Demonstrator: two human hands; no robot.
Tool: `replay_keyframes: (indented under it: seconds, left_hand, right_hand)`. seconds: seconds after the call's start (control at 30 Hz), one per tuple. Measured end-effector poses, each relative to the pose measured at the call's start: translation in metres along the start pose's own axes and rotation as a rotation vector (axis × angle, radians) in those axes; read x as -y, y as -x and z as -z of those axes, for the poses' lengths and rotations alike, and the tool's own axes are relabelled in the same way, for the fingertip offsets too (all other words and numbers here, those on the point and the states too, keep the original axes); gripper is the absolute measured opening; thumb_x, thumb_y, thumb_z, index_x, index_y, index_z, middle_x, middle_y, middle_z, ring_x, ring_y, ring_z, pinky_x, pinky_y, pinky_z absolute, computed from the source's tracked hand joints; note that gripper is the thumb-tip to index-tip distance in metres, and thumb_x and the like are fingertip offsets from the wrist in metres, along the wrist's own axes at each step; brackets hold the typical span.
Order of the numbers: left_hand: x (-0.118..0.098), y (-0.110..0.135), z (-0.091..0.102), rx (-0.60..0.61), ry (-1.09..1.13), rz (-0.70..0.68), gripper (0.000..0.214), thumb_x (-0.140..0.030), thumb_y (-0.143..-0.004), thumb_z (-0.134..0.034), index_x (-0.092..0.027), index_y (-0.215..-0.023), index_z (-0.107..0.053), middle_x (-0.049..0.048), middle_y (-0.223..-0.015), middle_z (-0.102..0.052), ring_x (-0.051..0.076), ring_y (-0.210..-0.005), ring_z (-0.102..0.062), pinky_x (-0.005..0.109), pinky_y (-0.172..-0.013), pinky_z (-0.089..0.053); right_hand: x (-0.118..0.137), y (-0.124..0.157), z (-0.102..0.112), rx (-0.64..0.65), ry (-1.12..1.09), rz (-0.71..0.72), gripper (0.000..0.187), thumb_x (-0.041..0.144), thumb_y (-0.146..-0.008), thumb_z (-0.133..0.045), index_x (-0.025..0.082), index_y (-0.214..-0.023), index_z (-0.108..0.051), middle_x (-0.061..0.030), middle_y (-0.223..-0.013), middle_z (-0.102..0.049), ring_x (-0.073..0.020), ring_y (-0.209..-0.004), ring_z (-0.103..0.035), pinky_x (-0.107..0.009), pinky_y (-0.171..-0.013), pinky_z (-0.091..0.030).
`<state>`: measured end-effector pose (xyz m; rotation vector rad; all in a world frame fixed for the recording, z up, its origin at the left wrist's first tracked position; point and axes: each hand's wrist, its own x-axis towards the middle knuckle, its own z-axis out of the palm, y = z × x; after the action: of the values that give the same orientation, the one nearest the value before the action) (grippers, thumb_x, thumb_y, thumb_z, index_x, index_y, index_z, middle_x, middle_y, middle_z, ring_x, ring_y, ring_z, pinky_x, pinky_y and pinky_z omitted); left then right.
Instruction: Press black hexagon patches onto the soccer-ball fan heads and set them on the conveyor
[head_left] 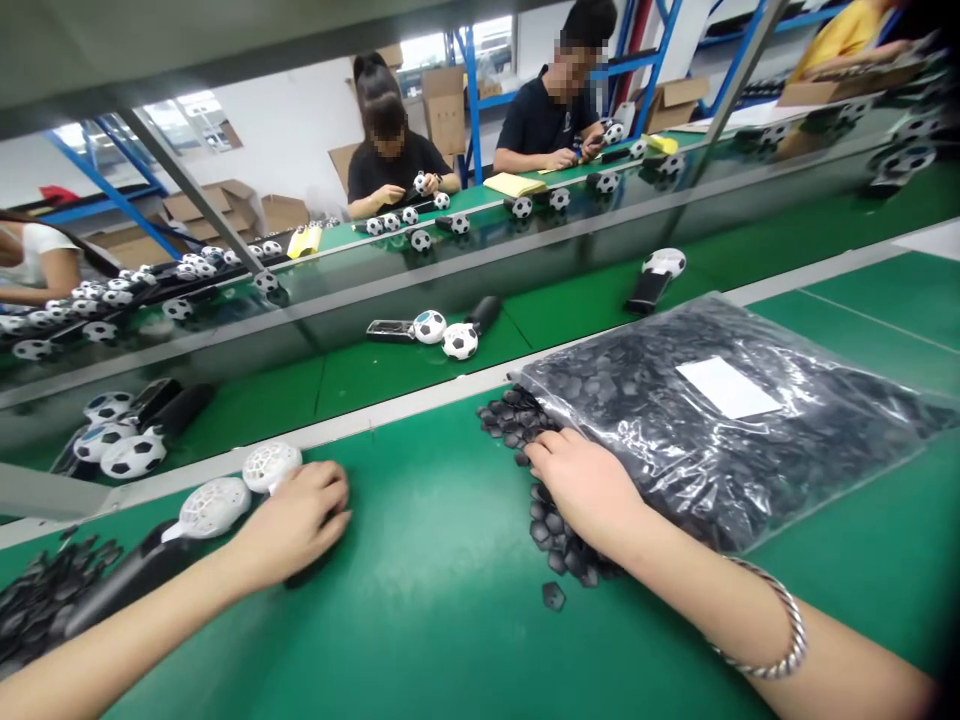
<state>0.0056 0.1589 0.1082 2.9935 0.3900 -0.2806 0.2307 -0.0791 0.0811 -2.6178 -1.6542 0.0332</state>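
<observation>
My left hand (311, 515) is closed around the black handle of a device whose white head (271, 467) is a soccer ball shell with open cells; most of the handle is hidden under the palm. A similar white-headed device (215, 507) lies just left of it, partly behind my forearm. My right hand (581, 485) reaches down to a pile of black pentagon pieces (555, 525), fingers bent together among them. What its fingertips pinch, if anything, is hidden. One loose black pentagon piece (553, 597) sits apart, below the pile.
A clear plastic bag (795, 440) full of black pieces lies at right. More black pieces (56, 595) are heaped at far left. Beyond the table's raised edge, a green conveyor (337, 375) carries finished soccer ball devices (459, 341). Several co-workers (390, 150) sit across the line.
</observation>
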Motion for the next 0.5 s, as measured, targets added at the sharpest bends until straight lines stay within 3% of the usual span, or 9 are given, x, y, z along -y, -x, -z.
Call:
replay_keyframes:
  seconds: [0.13, 0.23, 0.33, 0.43, 0.5]
  left_hand:
    - [0.027, 0.041, 0.005, 0.135, -0.080, 0.043, 0.010, -0.018, -0.072, -0.043, -0.020, -0.070, -0.053, 0.0050, -0.078, -0.054, 0.023, -0.076, -0.052, 0.035, -0.072, -0.041]
    - [0.033, 0.029, 0.025, 0.232, -0.034, 0.017, 0.017, -0.017, -0.062, -0.049, -0.021, -0.076, -0.056, 0.0043, -0.086, -0.057, 0.024, -0.083, -0.054, 0.034, -0.073, -0.042]
    - [0.029, -0.030, 0.050, 0.142, 0.039, -0.045, 0.029, -0.027, -0.069, -0.051, -0.024, -0.097, -0.056, 0.0042, -0.102, -0.058, 0.023, -0.095, -0.054, 0.034, -0.083, -0.042]
    - [0.022, -0.124, 0.066, -0.073, -0.019, -0.071, 0.048, -0.025, -0.066, -0.054, -0.019, -0.113, -0.050, 0.0081, -0.119, -0.052, 0.026, -0.110, -0.047, 0.035, -0.094, -0.037]
    - [0.017, -0.187, 0.068, -0.182, -0.048, 0.005, 0.064, -0.019, -0.060, -0.057, -0.018, -0.123, -0.043, 0.0100, -0.131, -0.043, 0.029, -0.122, -0.036, 0.039, -0.101, -0.028]
  right_hand:
    - [0.007, 0.001, 0.008, 0.044, 0.030, 0.009, 0.022, 0.004, -0.080, -0.046, 0.014, -0.087, -0.064, -0.0100, -0.090, -0.062, -0.0240, -0.084, -0.056, -0.032, -0.067, -0.042]
    - [0.009, 0.001, 0.011, 0.072, 0.028, 0.004, 0.020, 0.004, -0.079, -0.047, 0.014, -0.087, -0.064, -0.0106, -0.088, -0.062, -0.0236, -0.082, -0.057, -0.032, -0.065, -0.040]
    - [0.009, 0.002, 0.013, 0.067, 0.014, 0.002, 0.020, 0.004, -0.079, -0.047, 0.015, -0.087, -0.062, -0.0096, -0.085, -0.062, -0.0231, -0.078, -0.057, -0.033, -0.067, -0.039]
    - [0.008, 0.003, 0.011, -0.027, -0.037, 0.051, 0.017, 0.007, -0.081, -0.047, 0.018, -0.085, -0.060, -0.0058, -0.082, -0.060, -0.0211, -0.077, -0.056, -0.033, -0.070, -0.038]
    - [0.007, 0.003, 0.007, -0.069, -0.105, 0.068, 0.013, 0.011, -0.083, -0.048, 0.019, -0.083, -0.058, -0.0038, -0.082, -0.057, -0.0173, -0.071, -0.055, -0.029, -0.063, -0.037]
